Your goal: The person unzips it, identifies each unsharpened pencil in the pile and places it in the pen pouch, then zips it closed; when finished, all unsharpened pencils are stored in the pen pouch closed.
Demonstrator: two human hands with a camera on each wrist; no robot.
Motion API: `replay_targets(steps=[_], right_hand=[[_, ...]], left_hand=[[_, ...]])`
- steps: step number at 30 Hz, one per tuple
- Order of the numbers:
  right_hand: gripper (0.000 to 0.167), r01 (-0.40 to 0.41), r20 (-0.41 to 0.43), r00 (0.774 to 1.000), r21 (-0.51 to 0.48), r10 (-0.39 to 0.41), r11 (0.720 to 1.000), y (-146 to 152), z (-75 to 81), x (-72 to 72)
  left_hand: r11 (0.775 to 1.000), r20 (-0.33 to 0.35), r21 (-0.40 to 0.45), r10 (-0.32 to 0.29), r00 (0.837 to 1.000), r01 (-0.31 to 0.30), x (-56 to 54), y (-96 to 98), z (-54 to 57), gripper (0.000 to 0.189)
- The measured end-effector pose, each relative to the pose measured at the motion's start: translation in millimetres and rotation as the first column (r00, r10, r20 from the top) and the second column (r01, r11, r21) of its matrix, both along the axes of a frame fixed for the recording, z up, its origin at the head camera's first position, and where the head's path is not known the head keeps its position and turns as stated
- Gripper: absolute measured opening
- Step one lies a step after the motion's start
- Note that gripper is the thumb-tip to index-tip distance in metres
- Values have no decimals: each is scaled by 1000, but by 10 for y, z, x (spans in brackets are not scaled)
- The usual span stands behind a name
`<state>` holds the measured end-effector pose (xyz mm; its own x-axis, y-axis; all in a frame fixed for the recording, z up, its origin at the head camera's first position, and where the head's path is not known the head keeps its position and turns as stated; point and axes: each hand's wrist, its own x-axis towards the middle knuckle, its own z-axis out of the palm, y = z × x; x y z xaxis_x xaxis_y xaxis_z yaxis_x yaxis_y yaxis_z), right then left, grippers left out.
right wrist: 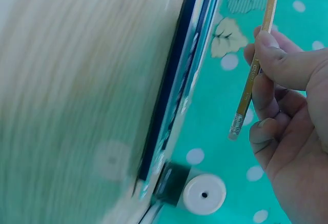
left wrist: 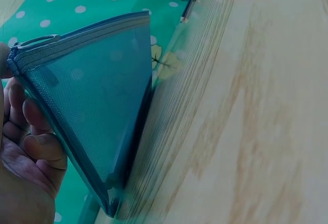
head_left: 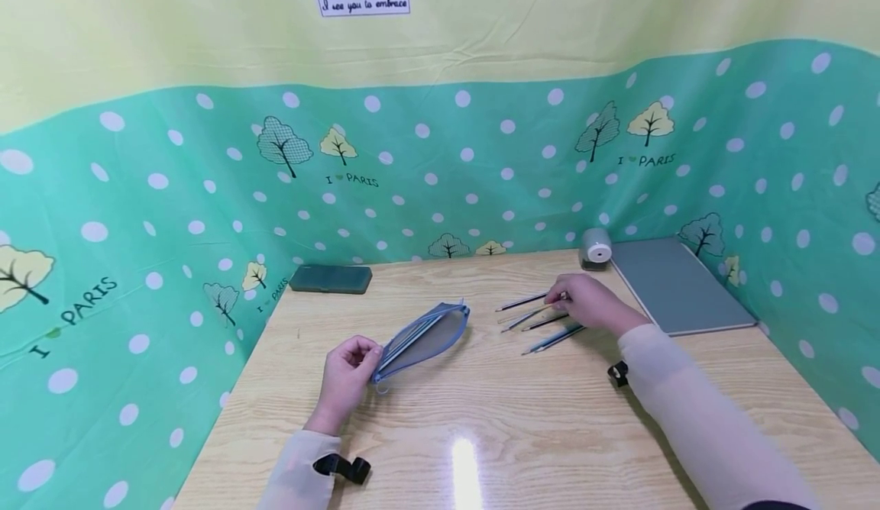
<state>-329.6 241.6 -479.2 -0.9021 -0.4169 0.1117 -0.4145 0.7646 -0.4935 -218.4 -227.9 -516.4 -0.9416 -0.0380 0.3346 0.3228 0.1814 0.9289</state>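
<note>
My left hand (head_left: 347, 372) pinches the near corner of a blue mesh zipper pouch (head_left: 426, 342). Its mouth gapes, and slim pencil-like items show inside. In the left wrist view the pouch (left wrist: 97, 90) stands upright on the table, its zipper along the top. Thumb and fingers of my right hand (right wrist: 287, 96) pinch a yellow pencil (right wrist: 250, 83) with a silver eraser end, held above the table. Beneath and beside that hand lie several dark and blue pencils (head_left: 550, 340), spread on the wood.
A dark green pencil case (head_left: 331, 279) lies at the table's back left. At the back right stands a white and black pencil sharpener (head_left: 596, 250), next to a flat grey board (head_left: 677, 285). A polka-dot cloth (head_left: 440, 182) hangs close behind the table (head_left: 440, 434).
</note>
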Motion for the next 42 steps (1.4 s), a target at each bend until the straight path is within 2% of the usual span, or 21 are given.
replay_targets(steps=[9,18,29,42], right_hand=[[12,-66,-92,994,-21,64,998,-324,152,176],[13,-129,-188,974,3,128,992,-616,298,298],[15,-244,-247,941,-26,230,969,-1024,272,350],[16,-369,-252,908,-104,334,924,-1461,246,407]], left_hand=[[1000,-7,1,10,1000,-10,-3,0,-6,10],[1000,2,19,-1,1000,1,4,11,4,11],[1000,0,12,-2,1000,2,7,4,2,10],[1000,-11,17,-18,1000,18,15,2,17,11]])
